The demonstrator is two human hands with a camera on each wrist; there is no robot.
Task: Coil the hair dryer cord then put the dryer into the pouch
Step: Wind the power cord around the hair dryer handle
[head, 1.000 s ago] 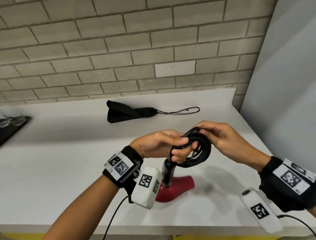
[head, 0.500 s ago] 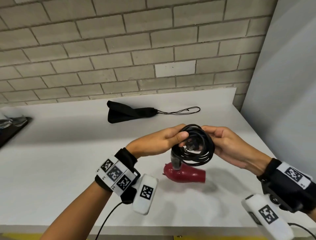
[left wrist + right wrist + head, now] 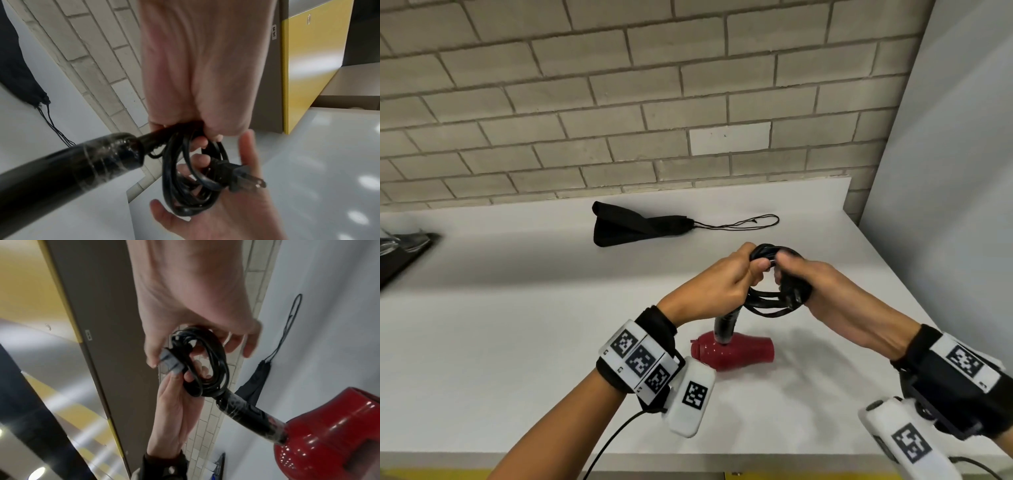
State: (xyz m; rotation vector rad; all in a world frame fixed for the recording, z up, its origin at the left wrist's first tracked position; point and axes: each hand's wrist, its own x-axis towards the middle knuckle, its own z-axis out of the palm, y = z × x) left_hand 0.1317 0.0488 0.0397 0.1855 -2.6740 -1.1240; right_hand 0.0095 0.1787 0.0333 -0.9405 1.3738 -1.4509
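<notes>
Your left hand (image 3: pixel 717 284) is clamped around the top of the coiled cord (image 3: pixel 770 301) where it meets the dryer's (image 3: pixel 736 351) black handle, and your right hand (image 3: pixel 822 291) has the plug (image 3: pixel 240 177) end pinched against the loops. The red dryer hangs just above the worktop (image 3: pixel 517 325), near side. Looks like coiling's basically done, so next you'd keep that bundle tight and reach for the black pouch (image 3: pixel 630 228) lying at the far side. Its mouth looks cinched, so it'll need opening. No readable brand or writing anywhere
</notes>
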